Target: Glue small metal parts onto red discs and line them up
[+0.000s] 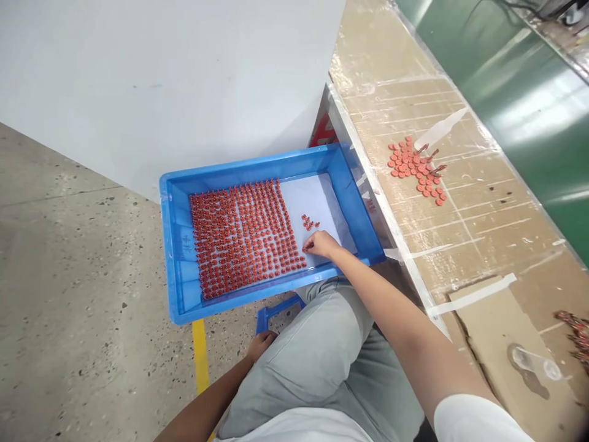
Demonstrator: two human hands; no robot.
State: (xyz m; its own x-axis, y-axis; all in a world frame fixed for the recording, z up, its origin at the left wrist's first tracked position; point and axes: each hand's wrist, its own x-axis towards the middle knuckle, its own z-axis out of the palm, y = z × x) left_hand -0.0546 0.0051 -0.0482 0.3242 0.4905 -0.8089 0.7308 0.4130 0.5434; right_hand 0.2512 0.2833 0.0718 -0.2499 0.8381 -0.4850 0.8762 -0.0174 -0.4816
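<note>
My right hand (321, 244) reaches into a blue plastic bin (276, 286), its fingers pinched on a small red piece (304, 249) at the end of the rows. Small red disc-shaped pieces with dark upright tips (243, 236) stand in dense rows on a white sheet (322, 191) lining the bin. Just beyond my fingertips lies a loose cluster of several such pieces (309, 222). My left hand (261, 345) is low beside my knee, against a blue plastic frame (276, 312); its fingers are mostly hidden.
At right runs a cardboard-covered workbench (442, 233), bearing a pile of red discs (407, 161) with a few dark, thin pieces (432, 161). More thin reddish pieces (577, 334) lie at its right edge. A white panel (161, 86) rises behind the bin.
</note>
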